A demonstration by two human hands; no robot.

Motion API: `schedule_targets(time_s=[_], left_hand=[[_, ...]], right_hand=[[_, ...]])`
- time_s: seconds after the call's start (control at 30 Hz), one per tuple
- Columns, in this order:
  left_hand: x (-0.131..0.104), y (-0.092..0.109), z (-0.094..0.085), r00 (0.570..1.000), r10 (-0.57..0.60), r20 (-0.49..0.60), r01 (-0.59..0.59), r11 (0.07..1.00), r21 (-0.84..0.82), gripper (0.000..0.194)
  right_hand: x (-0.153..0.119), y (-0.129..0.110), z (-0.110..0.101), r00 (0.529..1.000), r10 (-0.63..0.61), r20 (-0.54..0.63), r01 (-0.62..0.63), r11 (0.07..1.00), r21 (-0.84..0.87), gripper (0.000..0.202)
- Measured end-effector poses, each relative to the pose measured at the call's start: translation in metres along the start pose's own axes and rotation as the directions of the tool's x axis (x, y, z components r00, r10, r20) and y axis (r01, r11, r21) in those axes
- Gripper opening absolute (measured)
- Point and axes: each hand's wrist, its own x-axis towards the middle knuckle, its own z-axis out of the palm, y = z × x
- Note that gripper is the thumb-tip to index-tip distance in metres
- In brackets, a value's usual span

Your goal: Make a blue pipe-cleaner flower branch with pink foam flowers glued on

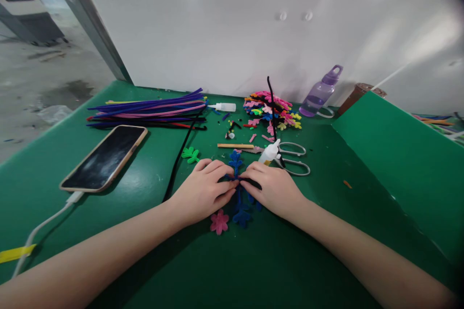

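Note:
A blue pipe-cleaner snowflake [241,216] lies on the green table between my hands. My left hand [206,186] pinches it near its centre from the left. From the right, my right hand [270,186] presses its fingertips to the same centre, which the fingers partly hide. Just below my left hand rests a pink pipe-cleaner flower [219,222]. A green pipe-cleaner piece [190,154] is beyond that hand. Past my right hand are a white glue bottle [270,152] and scissors [295,166] with grey handles.
Pipe cleaners [152,110] lie bundled at the back left, near a charging phone [105,158]. Behind stand a colourful pile of pipe-cleaner shapes [268,106], a purple water bottle [321,94] and a brown cup [357,96]. A green panel [406,164] borders the right side.

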Motion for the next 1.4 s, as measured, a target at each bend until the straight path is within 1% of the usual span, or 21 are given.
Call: schedule_targets(time_s=[0.37, 0.5, 0.77, 0.93, 1.27, 1.4], left_hand=[[-0.0026, -0.0008, 0.0046, 0.997, 0.054, -0.063, -0.053, 0.998, 0.015, 0.021], [-0.0020, -0.0003, 0.0051, 0.996, 0.050, -0.071, -0.049, 0.999, 0.012, 0.020], [-0.0008, 0.0003, 0.0050, 0.996, 0.047, -0.071, -0.046, 0.999, 0.019, 0.021], [-0.0010, 0.0016, 0.0039, 0.995, 0.059, -0.075, -0.057, 0.998, 0.029, 0.022], [-0.0009, 0.0005, 0.0042, 0.997, 0.044, -0.068, -0.044, 0.999, -0.011, 0.022], [-0.0002, 0.0004, 0.0015, 0.997, 0.018, -0.078, -0.022, 0.998, -0.055, 0.018]], right_hand=[[-0.0003, 0.0012, -0.0017, 1.000, 0.018, 0.006, -0.019, 0.990, 0.141, 0.017], [-0.0004, 0.0004, -0.0041, 0.999, 0.022, 0.033, -0.028, 0.979, 0.200, 0.016], [-0.0013, 0.0025, -0.0033, 0.999, 0.005, 0.050, -0.015, 0.979, 0.205, 0.017], [-0.0005, 0.0043, -0.0021, 0.999, -0.013, 0.036, 0.005, 0.980, 0.201, 0.016], [0.0000, 0.0073, 0.0006, 0.999, -0.009, 0.050, -0.002, 0.976, 0.220, 0.015], [-0.0003, 0.0078, -0.0002, 0.999, -0.008, 0.039, -0.002, 0.971, 0.239, 0.015]])
